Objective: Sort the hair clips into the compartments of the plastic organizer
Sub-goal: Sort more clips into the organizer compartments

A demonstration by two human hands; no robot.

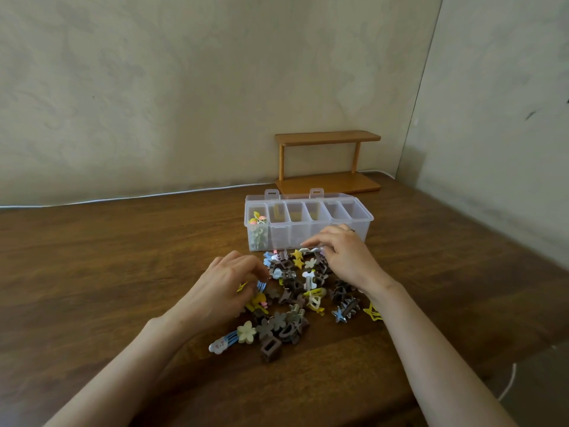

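A: Organizer (295, 237) position?

B: Clear plastic, on the wooden table (107, 272), far side of the pile. Its long axis runs left to right, six compartments in a row, and the lid is folded back behind it with two latch tabs standing up. The leftmost compartment holds small clips (258, 221) in yellow, pink and green.

A: Hair clips (295, 291)?

B: Loose heap just in front of the organizer, its far edge near the front wall. Mostly brown claws, plus yellow stars and pale flowers. One long blue-and-white snap clip (223, 342) lies at the near-left edge, on a diagonal, white end toward the person. A cream flower clip (246, 331) touches it; a brown square claw (271, 348) sits just beside that.

A: Hands?

B: Apart, one on each side of the heap. The left hand (231, 282) is curled down over the left edge, with yellow and blue clips showing under its fingers. A grip cannot be told. The right hand (345, 257) reaches over the far edge, fingertips on the clips by the organizer wall, ring (351, 230) on one finger — pinch or plain touch, cannot tell.

A: Background?

B: Small two-tier wooden shelf (328, 138) behind the organizer, against the wall — a white cable (123, 199) runs along the table's back edge.
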